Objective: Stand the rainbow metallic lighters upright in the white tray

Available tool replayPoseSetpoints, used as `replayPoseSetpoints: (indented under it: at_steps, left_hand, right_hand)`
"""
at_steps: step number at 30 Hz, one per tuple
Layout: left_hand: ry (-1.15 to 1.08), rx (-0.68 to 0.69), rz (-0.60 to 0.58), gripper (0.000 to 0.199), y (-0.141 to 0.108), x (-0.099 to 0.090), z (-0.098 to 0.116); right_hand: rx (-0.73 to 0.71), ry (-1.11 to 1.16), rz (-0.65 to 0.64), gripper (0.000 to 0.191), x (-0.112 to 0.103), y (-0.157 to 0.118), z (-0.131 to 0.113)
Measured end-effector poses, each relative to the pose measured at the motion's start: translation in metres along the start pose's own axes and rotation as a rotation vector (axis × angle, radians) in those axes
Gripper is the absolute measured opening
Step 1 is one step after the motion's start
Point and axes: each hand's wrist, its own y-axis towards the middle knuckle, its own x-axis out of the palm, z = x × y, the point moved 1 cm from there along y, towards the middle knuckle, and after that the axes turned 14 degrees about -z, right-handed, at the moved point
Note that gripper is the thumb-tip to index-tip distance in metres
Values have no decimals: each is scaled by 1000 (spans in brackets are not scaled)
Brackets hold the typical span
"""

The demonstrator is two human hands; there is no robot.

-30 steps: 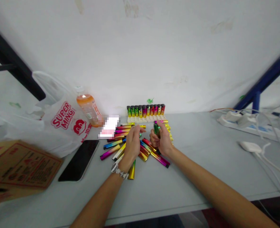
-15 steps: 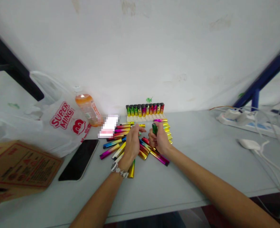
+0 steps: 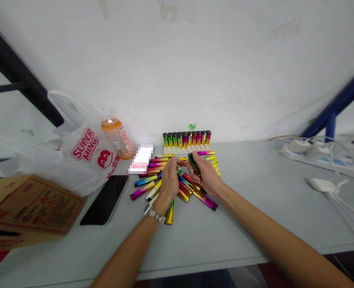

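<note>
My right hand [image 3: 206, 173] is closed round a dark green and gold lighter [image 3: 194, 163], tilted over the pile. To its left, my left hand [image 3: 170, 176] hovers over the loose lighters with its fingers curled towards the right hand; whether they hold anything is hidden. Shiny multicoloured lighters lie scattered beneath and around both hands, among them a purple one [image 3: 142, 191] and a blue one [image 3: 146, 181]. Behind them, a row of upright lighters [image 3: 185, 139] stands in a white holder [image 3: 177, 151] near the wall.
On the left are a black phone [image 3: 105, 200], a cardboard box [image 3: 35, 208], a white plastic bag [image 3: 83, 160] and an orange drink bottle [image 3: 115, 136]. A white power strip [image 3: 318, 158] with cables and a white plug [image 3: 321, 185] lies on the right.
The view has shifted slightly, moving the scene to the right. My right hand has turned, so the lighter in it now leans and shows more of its gold part.
</note>
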Motion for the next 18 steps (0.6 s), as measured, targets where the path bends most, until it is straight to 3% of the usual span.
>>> replayPoseSetpoints:
  at_steps: [6,9,18]
  left_hand:
    - [0,-1,-20,62,-1,-3,4]
    - [5,-8,-24,65,-2,-3,5]
    - [1,-20,-45,64,0,-3,1]
  right_hand:
    - [-8,-1,-69,43,-3,-2,-1]
    - [-9,-49,-35,43,-4,-3,2]
    - [-187,-556,136,44,-8,-5,12]
